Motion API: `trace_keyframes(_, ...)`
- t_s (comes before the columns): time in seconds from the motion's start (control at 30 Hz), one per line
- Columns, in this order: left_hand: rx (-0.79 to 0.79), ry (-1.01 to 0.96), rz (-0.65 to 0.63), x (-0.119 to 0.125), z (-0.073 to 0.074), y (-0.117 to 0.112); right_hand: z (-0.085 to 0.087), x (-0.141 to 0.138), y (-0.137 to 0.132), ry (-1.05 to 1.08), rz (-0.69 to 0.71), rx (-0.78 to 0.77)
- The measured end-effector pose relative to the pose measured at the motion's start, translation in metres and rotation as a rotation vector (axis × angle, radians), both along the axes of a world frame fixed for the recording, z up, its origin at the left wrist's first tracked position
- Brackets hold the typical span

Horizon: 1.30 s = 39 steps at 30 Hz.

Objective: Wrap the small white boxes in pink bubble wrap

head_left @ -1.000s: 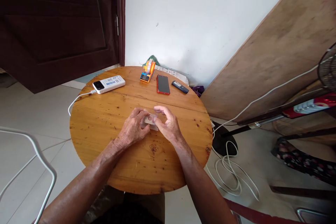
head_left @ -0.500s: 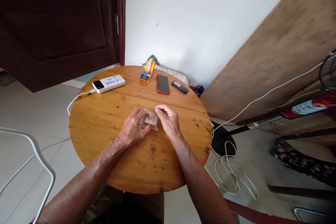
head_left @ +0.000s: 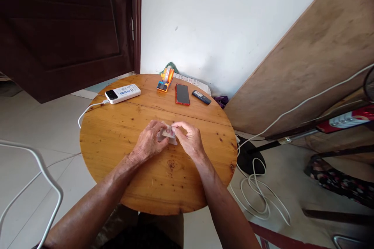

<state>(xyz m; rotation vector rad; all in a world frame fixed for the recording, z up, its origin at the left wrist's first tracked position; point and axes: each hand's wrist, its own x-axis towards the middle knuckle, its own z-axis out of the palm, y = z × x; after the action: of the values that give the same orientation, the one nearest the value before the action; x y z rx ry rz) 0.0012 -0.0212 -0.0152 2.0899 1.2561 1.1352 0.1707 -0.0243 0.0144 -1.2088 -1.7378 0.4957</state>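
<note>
Clear plastic with a pinkish print inside, the small packet (head_left: 169,134) sits at the middle of the round wooden counter (head_left: 117,136), caught between both hands and low over the wood; whether it touches the surface I cannot tell. The left hand (head_left: 148,144) has its grip closed over the packet's left edge, fingers curled on top. The right hand (head_left: 190,141) pinches the upper right corner between thumb and forefinger, its other fingers folded. The packet looks thin, light and bendy, probably slick, so an edge or corner pinch suits it better than a flat press. Along the far rim lie a white power bank (head_left: 123,93) with its cable (head_left: 87,109), an orange tape dispenser (head_left: 165,79), a red-cased phone (head_left: 182,94) and a small dark handset (head_left: 201,97).
</note>
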Motion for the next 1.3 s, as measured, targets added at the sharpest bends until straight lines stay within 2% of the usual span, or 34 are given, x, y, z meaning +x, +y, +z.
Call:
trace_keyframes(0.3, -0.07, 0.002, 0.035, 0.001, 0.001, 0.0, -0.002, 0.001, -0.007, -0.319, 0.005, 0.198)
trace_keyframes(0.4, -0.113, -0.016, 0.021, 0.001, 0.003, -0.001, 0.0, 0.001, -0.011, -0.331, 0.036, 0.224)
trace_keyframes(0.53, -0.053, -0.022, -0.003, -0.001, 0.005, -0.003, 0.006, 0.003, -0.012, -0.247, 0.006, 0.22)
trace_keyframes(0.63, -0.005, -0.044, -0.022, -0.004, 0.008, -0.005, 0.009, 0.011, -0.01, -0.14, -0.055, 0.137)
trace_keyframes(0.7, 0.013, -0.067, -0.017, -0.006, 0.01, -0.005, 0.01, 0.02, -0.009, -0.101, -0.039, 0.006)
trace_keyframes(0.83, -0.092, -0.092, 0.108, -0.009, 0.008, 0.001, 0.006, 0.038, -0.008, -0.098, 0.131, -0.329)
trace_keyframes(0.9, -0.192, -0.098, 0.167, -0.009, 0.004, 0.005, 0.002, 0.041, -0.007, -0.097, 0.217, -0.413)
trace_keyframes(1.0, -0.29, -0.116, 0.161, -0.008, -0.004, 0.01, -0.003, 0.039, -0.005, -0.101, 0.235, -0.413)
trace_keyframes(1.13, -0.363, -0.2, 0.051, -0.007, -0.011, 0.013, -0.008, 0.029, -0.003, -0.086, 0.22, -0.381)
trace_keyframes(1.3, -0.37, -0.332, -0.019, -0.002, -0.009, 0.009, -0.012, 0.021, -0.001, -0.077, 0.169, -0.269)
